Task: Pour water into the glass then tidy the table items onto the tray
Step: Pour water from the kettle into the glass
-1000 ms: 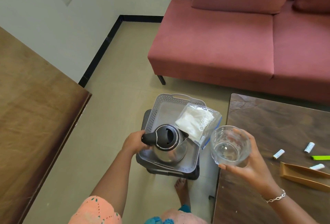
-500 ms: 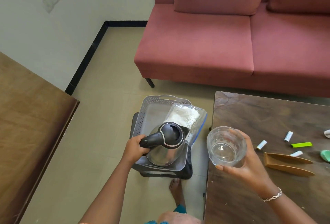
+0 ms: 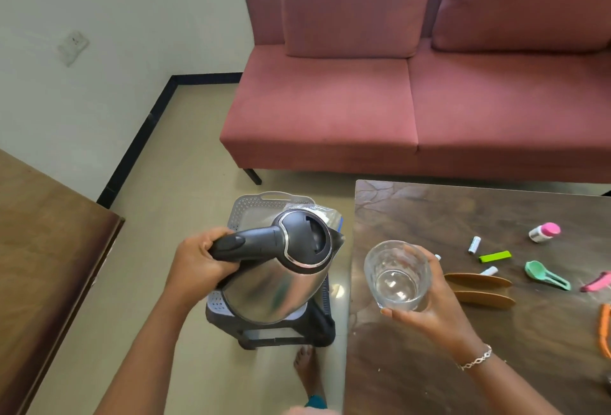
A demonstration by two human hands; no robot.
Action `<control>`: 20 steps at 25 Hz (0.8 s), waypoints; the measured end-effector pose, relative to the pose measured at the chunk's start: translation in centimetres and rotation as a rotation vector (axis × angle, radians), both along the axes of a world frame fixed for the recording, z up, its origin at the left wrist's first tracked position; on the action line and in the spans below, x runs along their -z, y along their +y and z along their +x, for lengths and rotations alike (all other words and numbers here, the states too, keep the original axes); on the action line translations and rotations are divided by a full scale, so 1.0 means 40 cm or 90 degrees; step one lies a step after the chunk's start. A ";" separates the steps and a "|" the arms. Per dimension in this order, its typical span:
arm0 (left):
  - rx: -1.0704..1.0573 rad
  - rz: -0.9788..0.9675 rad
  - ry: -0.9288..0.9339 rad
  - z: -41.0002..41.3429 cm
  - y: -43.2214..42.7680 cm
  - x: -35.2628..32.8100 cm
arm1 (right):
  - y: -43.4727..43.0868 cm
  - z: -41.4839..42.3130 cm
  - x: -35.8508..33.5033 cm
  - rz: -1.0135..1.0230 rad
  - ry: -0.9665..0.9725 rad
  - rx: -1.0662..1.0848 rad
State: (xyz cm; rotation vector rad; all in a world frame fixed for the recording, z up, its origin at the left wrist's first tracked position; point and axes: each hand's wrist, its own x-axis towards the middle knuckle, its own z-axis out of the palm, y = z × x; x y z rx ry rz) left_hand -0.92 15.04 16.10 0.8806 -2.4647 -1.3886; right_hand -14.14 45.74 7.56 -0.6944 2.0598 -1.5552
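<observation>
So the left hand (image 3: 201,262) had its fingers wrapped tight round the black plastic handle of the shiny stainless steel kettle (image 3: 274,285), tilted above the grey perforated plastic tray (image 3: 244,213) on a dark stool (image 3: 317,328) and hiding most of the tray. The right hand (image 3: 429,309) cupped the clear dimpled glass tumbler (image 3: 396,276) over the left edge of the dark wood-grain bench (image 3: 429,216), just right of the spout. Further right lay a lime green bar (image 3: 495,256), a mint scoop (image 3: 542,274) and a pink-capped little bottle (image 3: 545,232).

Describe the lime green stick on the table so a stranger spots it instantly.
Find the dark wooden table before the pink sofa. Beyond the brown wooden pieces lies the lime green stick, the only flat neon bar among small white tubes.
</observation>
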 end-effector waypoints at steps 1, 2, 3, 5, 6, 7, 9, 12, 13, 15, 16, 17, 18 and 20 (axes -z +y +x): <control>0.017 -0.028 0.011 -0.009 0.014 -0.027 | 0.010 0.001 0.001 0.002 0.002 0.002; 0.040 -0.057 0.017 -0.019 0.031 -0.052 | 0.023 0.003 0.001 0.001 0.004 0.006; 0.064 -0.083 0.020 -0.028 0.046 -0.073 | 0.034 0.004 0.002 -0.002 0.006 0.009; 0.115 -0.124 0.037 -0.040 0.073 -0.109 | 0.053 0.003 0.008 -0.001 0.016 0.018; 0.141 -0.143 0.049 -0.046 0.087 -0.125 | 0.063 0.003 0.009 0.004 0.022 0.023; 0.166 -0.162 0.062 -0.053 0.101 -0.141 | 0.072 0.002 0.009 0.011 0.026 0.027; 0.224 -0.209 0.085 -0.070 0.127 -0.171 | 0.088 0.001 0.007 0.020 0.033 0.032; 0.269 -0.298 0.110 -0.110 0.173 -0.204 | 0.111 -0.002 0.010 0.024 0.035 0.048; 0.273 -0.322 0.115 -0.123 0.187 -0.213 | 0.118 -0.003 0.013 0.023 0.034 0.052; 0.300 -0.354 0.126 -0.146 0.219 -0.227 | 0.135 -0.003 0.016 0.018 0.039 0.059; 0.320 -0.367 0.132 -0.156 0.232 -0.234 | 0.143 -0.003 0.017 0.014 0.046 0.061; 0.338 -0.383 0.136 -0.165 0.245 -0.242 | 0.151 -0.003 0.018 0.013 0.053 0.063; 0.351 -0.403 0.138 -0.175 0.256 -0.250 | 0.159 -0.002 0.018 0.014 0.057 0.065; 0.372 -0.445 0.139 -0.192 0.279 -0.266 | 0.176 -0.003 0.019 0.015 0.057 0.072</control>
